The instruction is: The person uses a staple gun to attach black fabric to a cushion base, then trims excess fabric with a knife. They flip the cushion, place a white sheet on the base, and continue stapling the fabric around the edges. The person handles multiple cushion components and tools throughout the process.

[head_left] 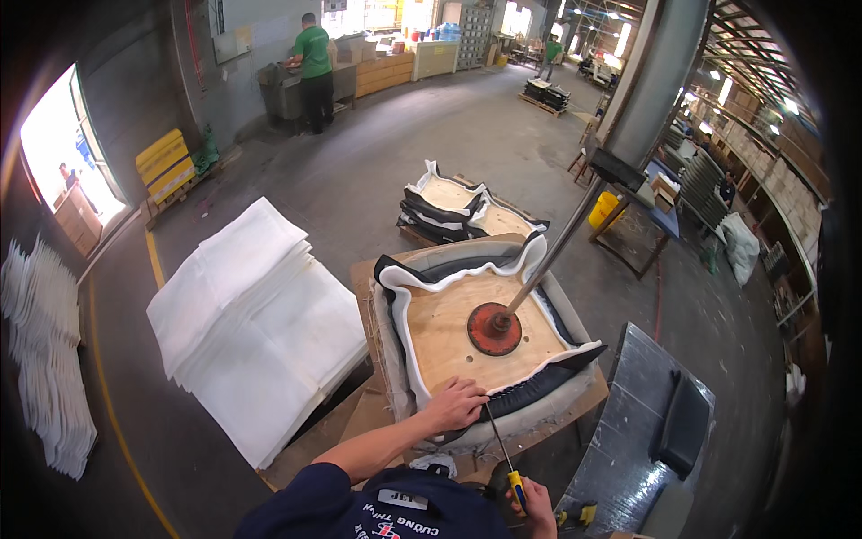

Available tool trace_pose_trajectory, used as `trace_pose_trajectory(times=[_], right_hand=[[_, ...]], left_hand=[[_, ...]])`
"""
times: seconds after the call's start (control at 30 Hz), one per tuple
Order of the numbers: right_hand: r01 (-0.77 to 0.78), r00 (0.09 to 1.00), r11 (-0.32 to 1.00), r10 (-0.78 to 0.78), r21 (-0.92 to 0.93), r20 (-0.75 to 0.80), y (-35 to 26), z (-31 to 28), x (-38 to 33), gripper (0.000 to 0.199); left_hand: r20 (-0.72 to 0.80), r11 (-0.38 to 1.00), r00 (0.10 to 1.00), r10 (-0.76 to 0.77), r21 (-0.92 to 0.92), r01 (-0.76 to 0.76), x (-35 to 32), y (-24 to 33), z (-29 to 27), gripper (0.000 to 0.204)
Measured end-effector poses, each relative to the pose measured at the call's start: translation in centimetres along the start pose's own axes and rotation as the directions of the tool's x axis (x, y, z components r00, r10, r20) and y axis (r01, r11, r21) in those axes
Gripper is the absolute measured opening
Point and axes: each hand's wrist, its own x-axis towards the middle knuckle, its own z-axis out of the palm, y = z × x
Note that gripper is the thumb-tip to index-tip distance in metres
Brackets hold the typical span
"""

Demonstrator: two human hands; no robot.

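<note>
One screwdriver (516,486) is clamped in the right hand (539,510), its tip at the near edge of a cushion (438,310) lying wood side up. The left hand (456,404) rests on that edge beside the tip (whether its fingers pinch the cover (539,381), I cannot tell). A red disc (485,332) sits mid-cushion; white sheets (269,328) are stacked left of the cushion.

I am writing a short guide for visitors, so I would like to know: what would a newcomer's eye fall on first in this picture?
First would probably come the round red plate at the end of a slanting metal rod, on the pale wooden board near the centre. Next comes the large stack of white sheets to the left, then perhaps the yellow-handled screwdriver in the person's right grip, near the lower edge.
</note>
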Motion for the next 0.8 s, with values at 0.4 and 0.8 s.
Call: trace_pose_trajectory(times=[0.4,0.8], right_hand=[[-0.340,0.921,0.874,0.236,0.347,0.310,0.8,-2.8,1.9,0.041],[-0.610,0.739,0.533,0.116,0.587,0.663,3.7,-5.0,3.6,0.050]], left_hand=[[-0.064,0.998,0.997,0.039,0.043,-0.036,-0.3,0.5,-0.8,0.028],[0.018,0.995,0.999,0.038,0.094,-0.040,0.2,0.8,-0.1,0.033]])
